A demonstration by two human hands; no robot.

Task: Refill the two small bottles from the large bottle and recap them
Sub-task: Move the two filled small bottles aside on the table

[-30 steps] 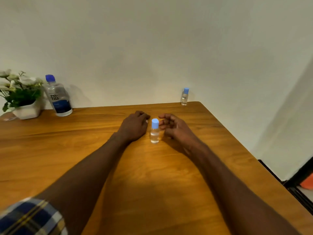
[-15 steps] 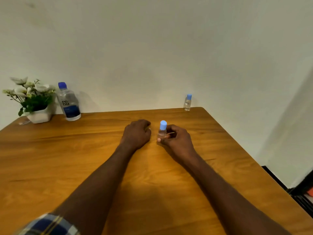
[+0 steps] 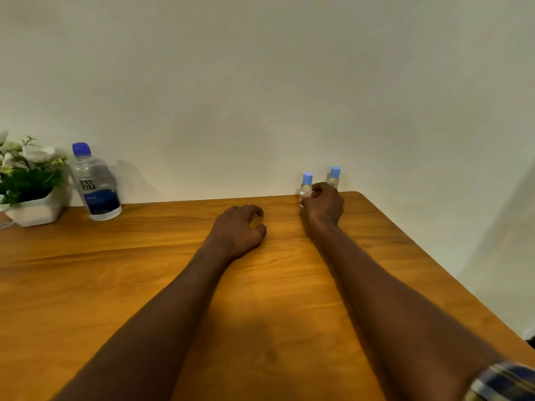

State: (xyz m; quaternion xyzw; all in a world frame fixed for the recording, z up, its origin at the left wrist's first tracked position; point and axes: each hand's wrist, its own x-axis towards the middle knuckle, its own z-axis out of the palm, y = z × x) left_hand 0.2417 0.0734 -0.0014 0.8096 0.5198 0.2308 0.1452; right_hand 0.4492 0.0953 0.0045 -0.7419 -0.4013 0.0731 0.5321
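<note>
My right hand (image 3: pixel 324 204) grips a small clear bottle (image 3: pixel 305 188) with a light blue cap, held upright near the table's far right corner. A second small capped bottle (image 3: pixel 333 178) stands just behind and to the right of it, by the wall, partly hidden by my hand. The large clear bottle (image 3: pixel 94 183), with a blue cap and a blue label, stands at the far left against the wall. My left hand (image 3: pixel 238 230) rests on the wooden table (image 3: pixel 144 270) near the middle, fingers loosely curled, holding nothing.
A white pot of flowers (image 3: pixel 27 183) sits at the far left beside the large bottle. The table's right edge runs diagonally from the far corner toward me. A white wall stands close behind the table.
My right hand took hold of the small bottle at the table's middle and carried it away to the far right corner, next to the other small bottle. My left hand stayed put.
</note>
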